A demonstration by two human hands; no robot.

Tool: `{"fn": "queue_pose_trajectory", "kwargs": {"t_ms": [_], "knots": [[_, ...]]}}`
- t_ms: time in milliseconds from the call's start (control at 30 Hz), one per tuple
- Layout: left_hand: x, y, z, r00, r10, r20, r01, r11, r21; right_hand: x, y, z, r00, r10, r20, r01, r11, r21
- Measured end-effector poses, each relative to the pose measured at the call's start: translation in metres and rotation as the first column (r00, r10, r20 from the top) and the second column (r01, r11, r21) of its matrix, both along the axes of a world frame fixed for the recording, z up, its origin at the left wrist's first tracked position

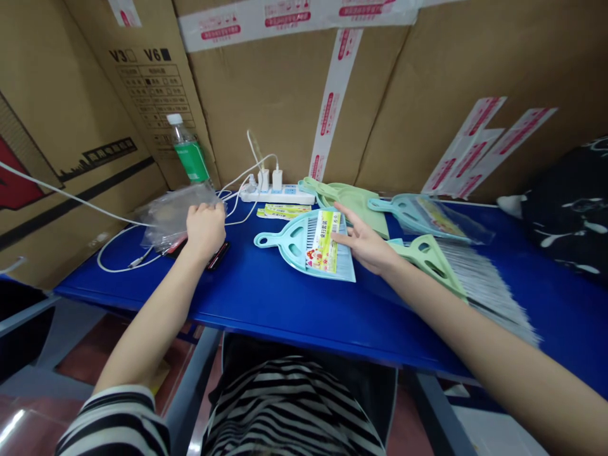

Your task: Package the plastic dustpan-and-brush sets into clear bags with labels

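A light-blue dustpan point(289, 244) lies over the blue table in the middle, with a small brush point(311, 233) nested in it and a yellow-and-white printed card point(325, 244) across the front. My right hand point(363, 244) grips the dustpan's right edge, its thumb on the card and index finger extended along the top. My left hand point(206, 231) is closed at the right side of a pile of clear plastic bags point(166, 212), apparently pinching the plastic; its fingertips are partly hidden. Dark pens point(218, 255) lie just beside the left wrist.
Green dustpans point(365, 201), a bagged blue dustpan point(408, 209) and a green brush point(432, 256) with grey bristles lie to the right. Behind are printed cards point(285, 211), a power strip point(294, 195) with white cables and a bottle point(190, 155). Cardboard point(285, 95) walls the back.
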State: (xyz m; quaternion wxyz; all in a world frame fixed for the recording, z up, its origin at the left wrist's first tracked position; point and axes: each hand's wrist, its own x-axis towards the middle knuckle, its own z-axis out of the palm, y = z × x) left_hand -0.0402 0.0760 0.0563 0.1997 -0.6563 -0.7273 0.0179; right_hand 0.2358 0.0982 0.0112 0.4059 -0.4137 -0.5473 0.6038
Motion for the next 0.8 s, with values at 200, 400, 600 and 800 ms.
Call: {"fn": "queue_pose_trajectory", "kwargs": {"t_ms": [200,400,600,800], "knots": [[-0.001,0.001,0.006,1.000,-0.010,0.023,0.010,1.000,-0.022,-0.001,0.000,0.003,0.998,-0.060,0.011,0.061,0.998,-0.011],[0.008,0.000,-0.004,0.951,-0.291,0.101,0.292,0.956,0.001,0.005,0.002,0.011,0.994,-0.109,0.021,0.109,0.994,-0.021],[0.015,0.000,-0.020,0.656,-0.696,0.293,0.740,0.669,-0.068,0.018,0.009,0.022,0.983,-0.183,-0.011,0.184,0.982,0.037],[0.023,-0.009,-0.017,0.307,-0.754,0.581,0.932,0.363,-0.021,0.021,0.007,0.030,0.969,-0.246,-0.012,0.246,0.968,0.050]]}}
